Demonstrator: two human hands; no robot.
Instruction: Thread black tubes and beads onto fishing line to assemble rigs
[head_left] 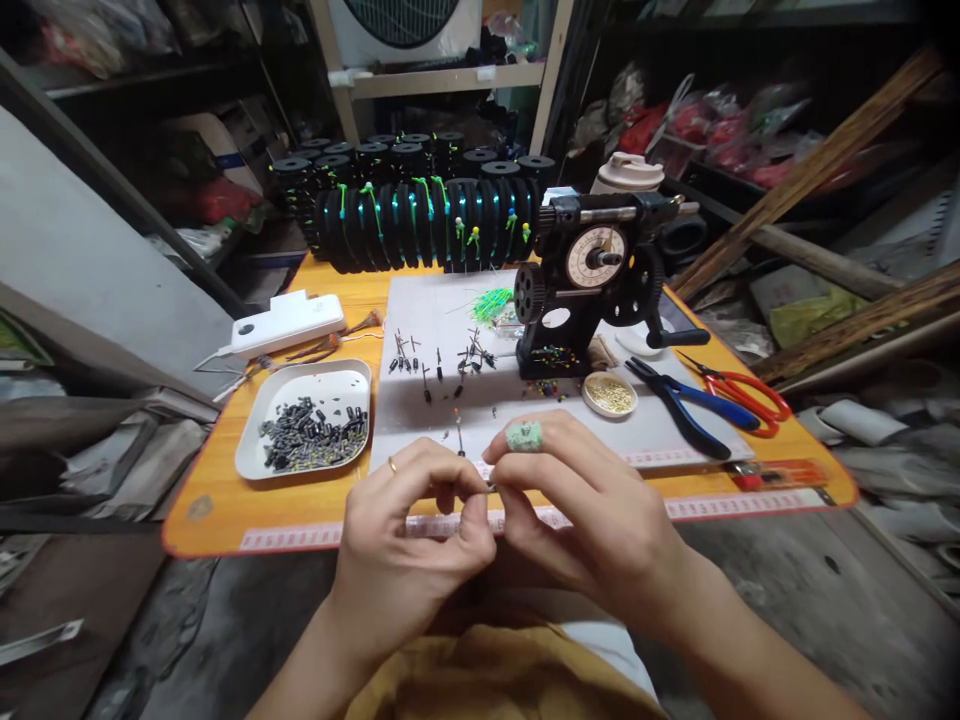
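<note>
At the table's front edge my left hand (416, 530) and my right hand (585, 500) meet, thumb and forefinger of each pinched together. Between the fingertips shows a small dark piece (492, 487), too small to name and mostly hidden. A ring sits on a left finger; green tape (523, 436) wraps a right finger. Just beyond them, a thin piece with an orange tip and black end (460, 435) lies on the grey board (397, 430). Farther back are several small black cylinders with thin stems (439, 368). A white tray (247, 450) at the left holds many small black and grey pieces.
A black hand-cranked winding machine (551, 300) carries a row of black spools (427, 225). Pliers (686, 410), red-handled scissors (750, 400) and a dish of gold bits (609, 410) lie right. A white power bank (289, 325) lies back left. A measuring tape (315, 538) lines the front edge.
</note>
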